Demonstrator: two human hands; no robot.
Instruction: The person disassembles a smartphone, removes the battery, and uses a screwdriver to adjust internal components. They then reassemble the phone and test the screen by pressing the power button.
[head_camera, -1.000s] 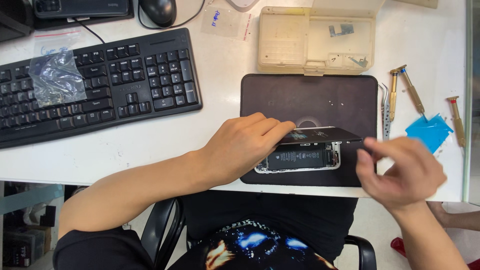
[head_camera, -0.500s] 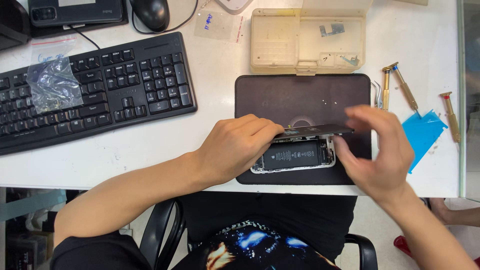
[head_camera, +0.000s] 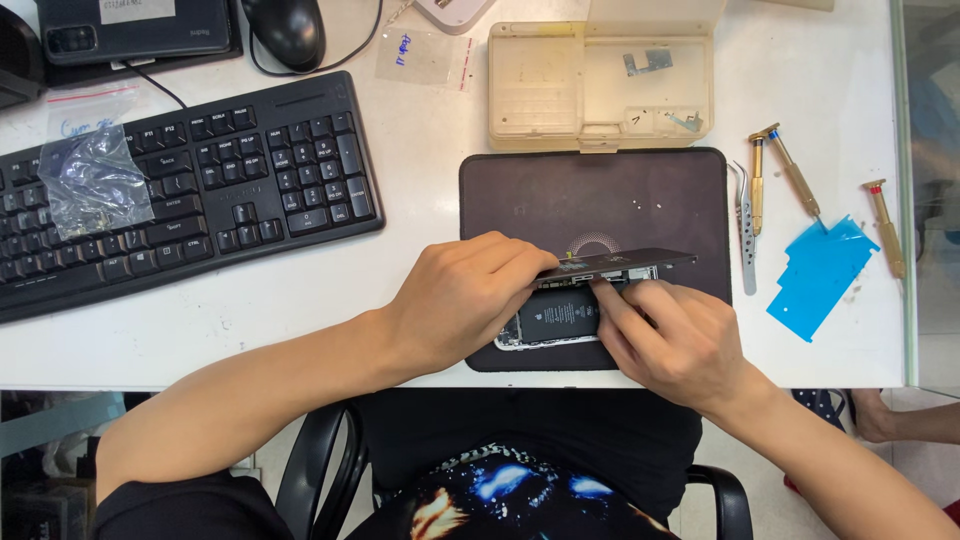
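Your right hand (head_camera: 680, 345) has dropped from the lifted screen's (head_camera: 620, 265) end onto the opened phone (head_camera: 555, 318), fingers pressed together on its insides. Your left hand (head_camera: 460, 300), at nine o'clock of the phone, pinches the screen's edge, holding it tilted up. The phone lies on a dark mat (head_camera: 600, 200) on the counter (head_camera: 420, 270), between both hands.

Single view, head-mounted camera. Position: above the seated person, looking almost straight down across the lap to the white desk (head_camera: 420, 300). Far edge of the frame: keyboard (head_camera: 180, 200), mouse (head_camera: 290, 30), plastic parts box (head_camera: 600, 80). Range: close; left hand (head_camera: 460, 300) and right hand (head_camera: 680, 340) sit low and centre over the dark work mat (head_camera: 600, 195). No second view.
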